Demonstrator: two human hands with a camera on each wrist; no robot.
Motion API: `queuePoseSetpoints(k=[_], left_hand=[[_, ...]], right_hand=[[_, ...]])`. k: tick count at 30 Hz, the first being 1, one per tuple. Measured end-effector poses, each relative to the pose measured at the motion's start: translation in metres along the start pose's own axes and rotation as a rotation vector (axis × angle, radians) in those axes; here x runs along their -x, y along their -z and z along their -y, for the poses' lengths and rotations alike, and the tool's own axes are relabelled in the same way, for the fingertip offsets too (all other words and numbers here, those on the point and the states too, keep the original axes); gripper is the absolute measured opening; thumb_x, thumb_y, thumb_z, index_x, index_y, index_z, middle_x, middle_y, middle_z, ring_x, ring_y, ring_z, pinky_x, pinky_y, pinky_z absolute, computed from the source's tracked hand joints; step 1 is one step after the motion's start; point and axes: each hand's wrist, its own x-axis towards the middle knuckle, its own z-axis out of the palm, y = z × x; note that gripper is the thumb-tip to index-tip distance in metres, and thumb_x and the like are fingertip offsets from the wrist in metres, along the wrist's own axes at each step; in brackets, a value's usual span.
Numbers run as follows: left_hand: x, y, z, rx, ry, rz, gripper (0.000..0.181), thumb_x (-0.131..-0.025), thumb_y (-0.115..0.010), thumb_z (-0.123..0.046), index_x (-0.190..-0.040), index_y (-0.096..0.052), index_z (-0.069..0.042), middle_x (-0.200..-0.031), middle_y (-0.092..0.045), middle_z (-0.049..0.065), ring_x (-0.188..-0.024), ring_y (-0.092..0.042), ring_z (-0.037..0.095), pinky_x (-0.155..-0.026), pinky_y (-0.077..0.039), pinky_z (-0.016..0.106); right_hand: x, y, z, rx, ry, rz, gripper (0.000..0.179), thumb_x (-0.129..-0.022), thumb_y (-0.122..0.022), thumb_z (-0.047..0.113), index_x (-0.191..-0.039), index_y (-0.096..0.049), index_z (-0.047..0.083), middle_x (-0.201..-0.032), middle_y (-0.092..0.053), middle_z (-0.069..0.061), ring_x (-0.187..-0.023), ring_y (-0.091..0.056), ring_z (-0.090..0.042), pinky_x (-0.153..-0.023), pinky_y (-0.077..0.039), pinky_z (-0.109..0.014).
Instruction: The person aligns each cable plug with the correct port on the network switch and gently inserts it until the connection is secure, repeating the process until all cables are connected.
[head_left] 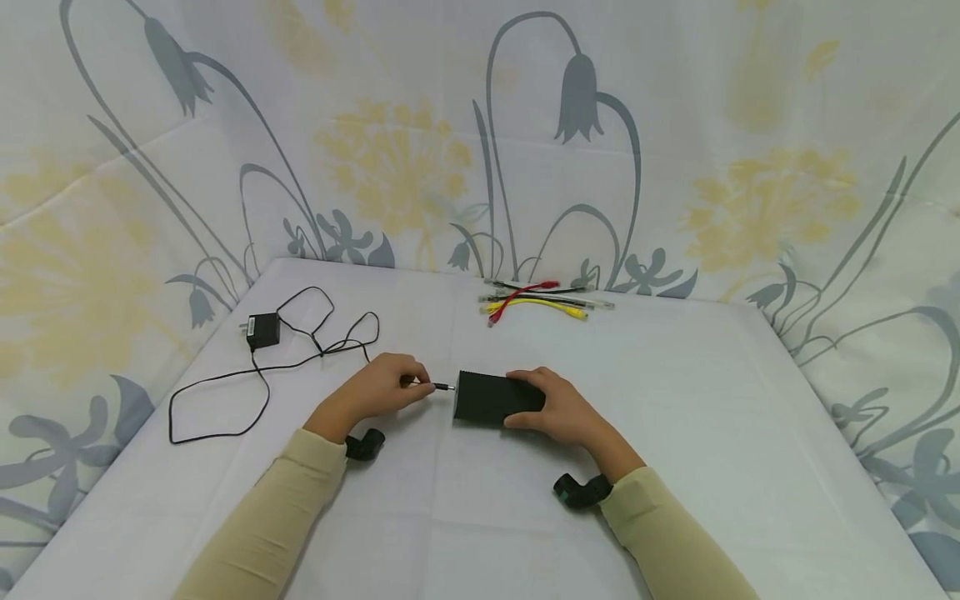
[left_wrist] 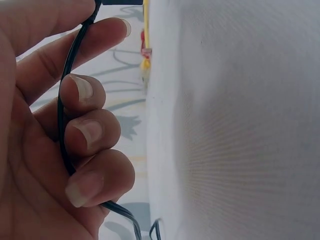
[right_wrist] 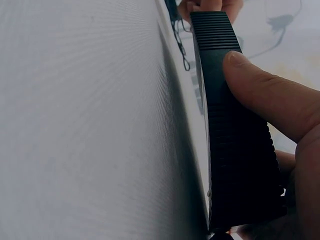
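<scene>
My left hand (head_left: 392,385) pinches the black barrel plug (head_left: 442,387) of a power adapter cord between thumb and index finger. In the left wrist view the thin black cord (left_wrist: 62,110) runs down the palm beneath the curled fingers. The plug's tip is right at the left end of a flat black box (head_left: 491,400) with ribbed sides. Across the box's right part, my right hand (head_left: 562,408) grips it, thumb on the near side and fingers on the far side. The right wrist view shows the thumb pressed against the ribbed side (right_wrist: 220,80).
The adapter block (head_left: 263,331) lies at the back left, its cord (head_left: 258,367) looped over the white table (head_left: 675,400). Several short network cables, among them a red one (head_left: 517,302) and a yellow one (head_left: 555,307), lie by the back edge. A floral curtain (head_left: 420,100) hangs behind.
</scene>
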Motion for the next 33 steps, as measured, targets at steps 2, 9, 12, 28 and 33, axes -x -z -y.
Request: queuePoseSetpoints(k=[2, 9, 12, 28, 33], left_hand=[[-0.0003, -0.0001, -0.0009, -0.006, -0.009, -0.001, 0.016, -0.093, -0.063, -0.031, -0.095, -0.074, -0.019, -0.080, -0.062, -0.007, -0.069, -0.049, 0.009, -0.065, -0.042, 0.026], [-0.0020, -0.0023, -0.0020, -0.017, -0.039, -0.008, 0.015, -0.092, -0.065, -0.028, -0.093, -0.075, -0.017, -0.077, -0.060, -0.007, -0.066, -0.048, 0.008, -0.063, -0.042, 0.025], [-0.0020, -0.0026, -0.0028, -0.024, -0.053, -0.014, 0.015, -0.092, -0.065, -0.028, -0.092, -0.075, -0.017, -0.076, -0.060, -0.008, -0.066, -0.048, 0.007, -0.063, -0.042, 0.024], [-0.0023, -0.0063, -0.0029, -0.061, -0.062, -0.033, 0.015, -0.091, -0.067, -0.028, -0.091, -0.076, -0.016, -0.074, -0.057, -0.008, -0.063, -0.047, 0.006, -0.060, -0.041, 0.023], [-0.0023, -0.0075, -0.0044, -0.069, -0.067, -0.028, 0.015, -0.091, -0.067, -0.028, -0.091, -0.076, -0.016, -0.074, -0.058, -0.008, -0.063, -0.047, 0.006, -0.060, -0.041, 0.022]], right_hand=[[0.0001, 0.0001, 0.0001, -0.001, -0.005, 0.000, 0.075, -0.075, -0.076, 0.056, -0.141, -0.049, 0.033, -0.132, -0.053, -0.002, -0.121, -0.051, -0.023, -0.104, -0.041, -0.051], [0.0005, 0.0006, -0.0002, -0.006, 0.001, 0.000, 0.075, -0.075, -0.076, 0.055, -0.141, -0.049, 0.031, -0.132, -0.053, -0.001, -0.121, -0.051, -0.023, -0.104, -0.041, -0.051], [0.0007, 0.0011, 0.0000, -0.005, 0.006, 0.000, 0.074, -0.075, -0.076, 0.055, -0.141, -0.049, 0.032, -0.131, -0.054, -0.001, -0.121, -0.051, -0.023, -0.104, -0.041, -0.050], [0.0016, 0.0003, 0.0003, -0.005, 0.008, 0.002, 0.074, -0.075, -0.077, 0.054, -0.141, -0.049, 0.031, -0.132, -0.053, -0.001, -0.122, -0.051, -0.023, -0.104, -0.041, -0.050], [0.0015, -0.0002, -0.0001, 0.003, 0.014, 0.006, 0.075, -0.076, -0.077, 0.054, -0.141, -0.049, 0.030, -0.131, -0.053, -0.001, -0.121, -0.051, -0.022, -0.103, -0.041, -0.050]])
